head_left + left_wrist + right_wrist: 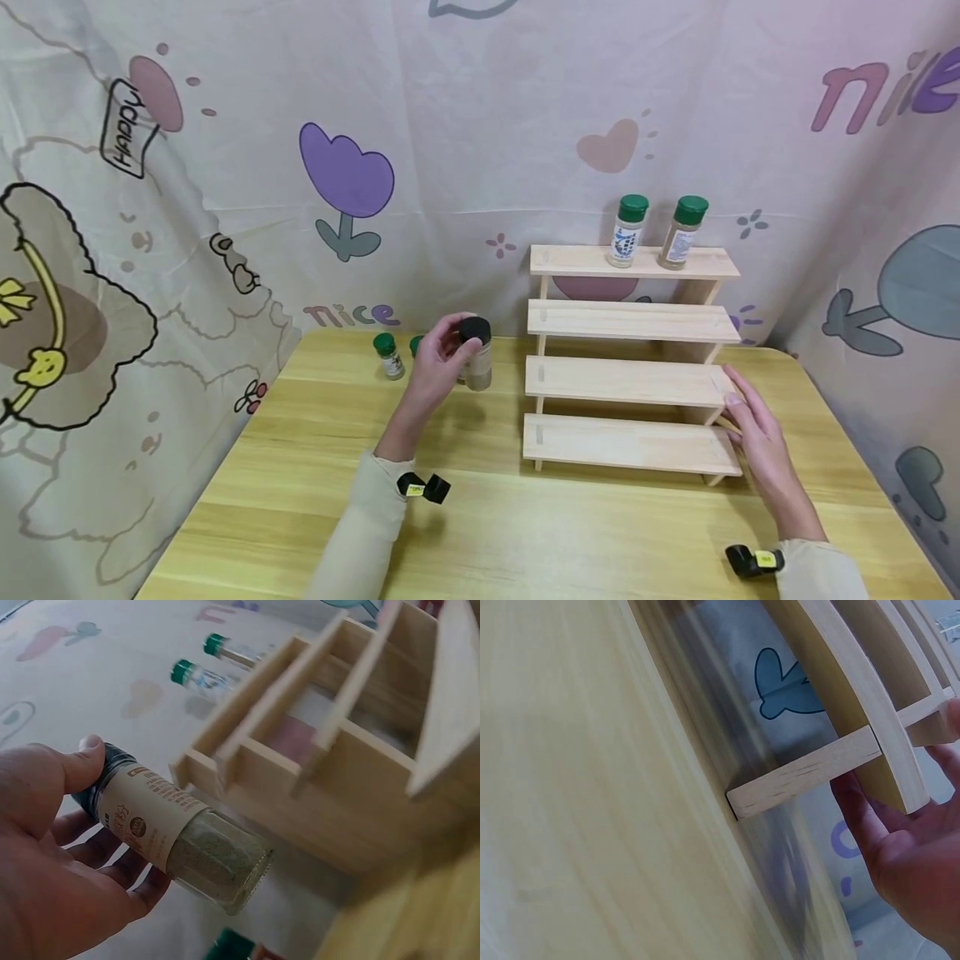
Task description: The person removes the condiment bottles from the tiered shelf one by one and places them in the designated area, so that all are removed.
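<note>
The left hand [432, 367] pinches a tall, black-lidded clear glass jar [480, 368] near its top, just left of the pale wooden four-step shelf [630, 380], so the bottom hangs free. The right hand [767, 437] grips the shelf's right end, maybe to hold it steady.

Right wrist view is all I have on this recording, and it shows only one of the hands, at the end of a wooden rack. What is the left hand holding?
Observer: The left hand grips a jar around its black cap.
Operator: Where is that jar relative to the rack?
Observer: The head view puts it left of the wooden rack, apart from it.
Operator: Does the rack carry anything up top?
Observer: Yes, two green-capped bottles stand upright on its top shelf.
</note>
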The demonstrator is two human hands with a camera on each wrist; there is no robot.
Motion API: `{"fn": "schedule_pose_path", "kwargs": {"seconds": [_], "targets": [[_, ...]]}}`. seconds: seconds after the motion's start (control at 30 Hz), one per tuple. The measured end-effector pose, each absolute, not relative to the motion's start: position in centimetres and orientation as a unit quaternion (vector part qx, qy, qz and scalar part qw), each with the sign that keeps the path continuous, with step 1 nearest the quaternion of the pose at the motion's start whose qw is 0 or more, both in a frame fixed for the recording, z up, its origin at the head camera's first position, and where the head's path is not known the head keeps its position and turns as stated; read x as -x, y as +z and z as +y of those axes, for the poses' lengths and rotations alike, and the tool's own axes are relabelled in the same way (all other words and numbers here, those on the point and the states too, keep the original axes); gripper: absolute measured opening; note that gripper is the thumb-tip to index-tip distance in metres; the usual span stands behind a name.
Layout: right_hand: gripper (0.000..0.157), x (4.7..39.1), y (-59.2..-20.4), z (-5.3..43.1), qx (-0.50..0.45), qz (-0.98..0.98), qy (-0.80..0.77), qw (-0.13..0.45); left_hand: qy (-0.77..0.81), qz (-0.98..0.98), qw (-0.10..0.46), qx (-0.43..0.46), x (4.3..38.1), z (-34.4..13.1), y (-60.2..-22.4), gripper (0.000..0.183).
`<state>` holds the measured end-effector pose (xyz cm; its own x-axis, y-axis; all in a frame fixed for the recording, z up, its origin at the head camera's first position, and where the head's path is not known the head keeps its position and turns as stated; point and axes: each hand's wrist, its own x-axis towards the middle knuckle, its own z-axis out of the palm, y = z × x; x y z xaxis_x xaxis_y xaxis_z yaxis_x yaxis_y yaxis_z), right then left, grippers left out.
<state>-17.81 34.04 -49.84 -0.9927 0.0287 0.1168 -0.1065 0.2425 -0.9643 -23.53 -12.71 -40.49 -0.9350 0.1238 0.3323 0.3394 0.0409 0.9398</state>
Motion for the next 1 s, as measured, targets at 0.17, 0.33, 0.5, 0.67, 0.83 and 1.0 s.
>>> {"fn": "schedule_pose_path", "kwargs": {"seconds": [0.17,0.33,0.5,0.67,0.83,1.0], "targets": [[0.055,18.0,-49.9,33.9,-0.026,-0.781,0.622,0.049,-0.671,-0.723,0.08,0.147,23.4,-13.8,-42.2,0.036],[0.055,18.0,-49.8,33.9,-0.03,-0.779,0.624,0.051,-0.676,-0.715,0.083,0.157,23.5,-14.5,-44.0,0.036],[0.055,18.0,-49.8,34.0,-0.035,-0.779,0.623,0.052,-0.677,-0.715,0.083,0.153,23.6,-15.3,-45.7,0.037],[0.055,18.0,-49.8,34.0,-0.039,-0.777,0.625,0.057,-0.675,-0.718,0.085,0.147,23.8,-15.5,-46.9,0.038],[0.055,17.9,-49.8,34.1,-0.037,-0.777,0.626,0.055,-0.668,-0.727,0.079,0.14,23.9,-15.7,-47.7,0.037],[0.055,17.9,-49.7,34.0,-0.032,-0.775,0.629,0.052,-0.67,-0.725,0.073,0.139,23.7,-15.9,-48.1,0.038]]}}
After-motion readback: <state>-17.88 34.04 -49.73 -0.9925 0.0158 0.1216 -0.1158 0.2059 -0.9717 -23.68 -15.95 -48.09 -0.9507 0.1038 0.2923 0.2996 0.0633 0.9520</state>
